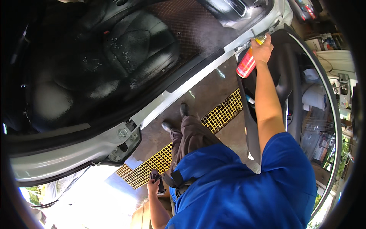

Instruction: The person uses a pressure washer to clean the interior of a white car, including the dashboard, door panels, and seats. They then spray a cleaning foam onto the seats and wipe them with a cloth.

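Note:
My right hand grips a red and yellow aerosol can, held tilted by the front door opening of a silver car, close to the door hinge. A pale mist hangs over the quilted floor mat. White foam or spray lies in patches on the black leather seat. Down at the lower left, beside my waist, my left hand is closed round a dark cloth.
The open door stands at my right, with a blue and white container in its pocket. The door sill crosses before my feet. Yellow floor grating runs beneath me. Behind the door are shelves and assorted equipment.

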Tool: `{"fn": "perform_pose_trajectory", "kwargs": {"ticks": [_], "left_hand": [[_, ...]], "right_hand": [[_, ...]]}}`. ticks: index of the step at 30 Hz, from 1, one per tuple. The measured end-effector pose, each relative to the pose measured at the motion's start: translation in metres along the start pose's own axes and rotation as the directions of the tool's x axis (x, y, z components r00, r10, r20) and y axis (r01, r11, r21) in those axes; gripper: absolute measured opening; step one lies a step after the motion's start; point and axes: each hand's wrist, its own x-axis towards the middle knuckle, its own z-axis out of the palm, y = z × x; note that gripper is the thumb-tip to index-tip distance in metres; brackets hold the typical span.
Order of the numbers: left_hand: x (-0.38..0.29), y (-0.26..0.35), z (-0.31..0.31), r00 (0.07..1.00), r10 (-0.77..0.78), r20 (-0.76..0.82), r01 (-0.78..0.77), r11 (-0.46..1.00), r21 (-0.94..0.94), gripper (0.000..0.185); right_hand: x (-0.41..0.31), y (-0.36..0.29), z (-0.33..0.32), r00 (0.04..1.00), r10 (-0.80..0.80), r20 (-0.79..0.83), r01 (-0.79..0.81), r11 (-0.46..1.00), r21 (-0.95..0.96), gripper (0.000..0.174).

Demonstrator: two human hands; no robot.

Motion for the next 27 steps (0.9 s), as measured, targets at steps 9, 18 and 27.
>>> {"fn": "perform_pose_trajectory", "kwargs": {"ticks": [9, 18, 27], "left_hand": [[0.012, 0.069, 0.016, 0.989, 0.067, 0.135, -0.068, 0.998, 0.004, 0.026], [0.004, 0.167, 0.010, 0.969, 0.178, 0.170, -0.209, 0.960, 0.188, 0.028], [0.023, 0.172, 0.007, 0.887, 0.374, 0.272, -0.432, 0.879, 0.200, 0.031]], "right_hand": [[-0.119, 0.014, 0.107, 0.602, 0.050, 0.797, -0.097, 0.995, 0.011, 0.080], [-0.234, -0.053, 0.102, 0.324, -0.240, 0.915, -0.068, 0.959, 0.276, 0.080], [-0.119, 0.058, 0.078, 0.868, 0.232, 0.439, -0.216, 0.973, -0.088, 0.070]]}}
